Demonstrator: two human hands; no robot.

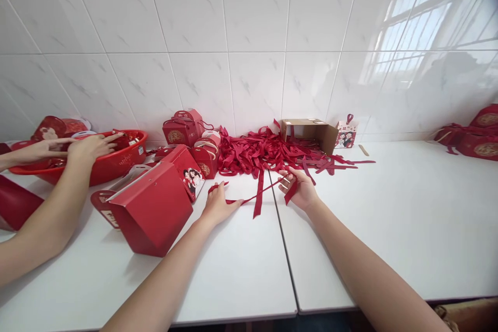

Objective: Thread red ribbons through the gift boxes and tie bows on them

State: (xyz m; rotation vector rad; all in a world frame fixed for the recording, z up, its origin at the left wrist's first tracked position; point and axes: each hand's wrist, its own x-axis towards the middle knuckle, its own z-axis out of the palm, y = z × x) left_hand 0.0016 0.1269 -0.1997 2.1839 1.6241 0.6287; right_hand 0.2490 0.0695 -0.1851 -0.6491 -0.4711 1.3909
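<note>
A length of red ribbon [258,196] stretches across the white table [389,218] between my two hands. My left hand [219,205] presses its fingers down on one end of it. My right hand [300,188] pinches the other end, with a short tail hanging by the palm. A big heap of loose red ribbons [264,149] lies just beyond, against the tiled wall. A red gift box [153,212] lies tilted to the left of my left hand.
Another person's two hands [87,146] reach into a red basin [112,161] at the left. Small red gift boxes [183,127] and an open cardboard box [311,132] stand by the wall. More red boxes [478,137] sit far right. A seam [284,249] divides the two tabletops.
</note>
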